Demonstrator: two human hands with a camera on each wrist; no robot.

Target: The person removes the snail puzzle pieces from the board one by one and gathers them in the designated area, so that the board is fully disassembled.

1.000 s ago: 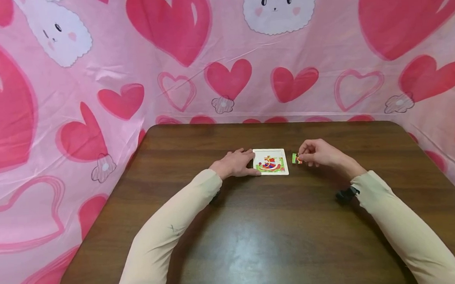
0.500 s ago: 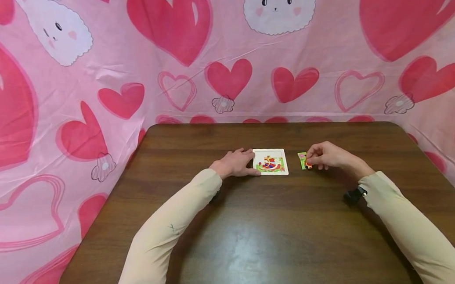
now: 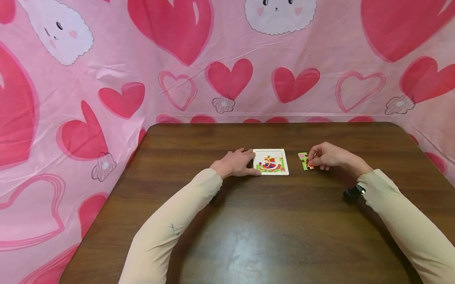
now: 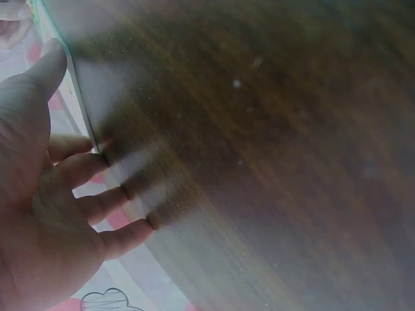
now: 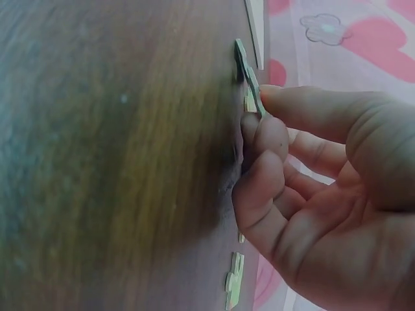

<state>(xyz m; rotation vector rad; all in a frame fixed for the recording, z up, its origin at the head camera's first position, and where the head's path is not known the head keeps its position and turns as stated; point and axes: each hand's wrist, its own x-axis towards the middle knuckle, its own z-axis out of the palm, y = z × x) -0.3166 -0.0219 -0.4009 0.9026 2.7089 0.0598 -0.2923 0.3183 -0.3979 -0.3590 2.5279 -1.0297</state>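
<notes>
A white-framed jigsaw board (image 3: pixel 269 149) lies flat on the table, its lower part filled with a red, blue and green picture and its upper left part white. My left hand (image 3: pixel 234 163) rests at its left side, fingers spread, with the thumb at the lower left corner and fingertips down on the table in the left wrist view. Right of the board, my right hand (image 3: pixel 326 156) pinches a thin jigsaw piece (image 5: pixel 249 74) between thumb and index finger, tilted just above the table. A green and pink jigsaw piece (image 3: pixel 303 155) shows beside those fingertips.
Another jigsaw piece (image 5: pixel 235 282) lies on the table past the right hand in the right wrist view. The brown wooden table (image 3: pixel 237 229) has rounded corners. A pink heart-patterned cloth (image 3: pixel 192 91) hangs close behind its far edge and along the sides.
My right hand has moved right, away from the board, with the piece in its fingertips, then has stayed almost in place. The left hand and the board have not moved.
</notes>
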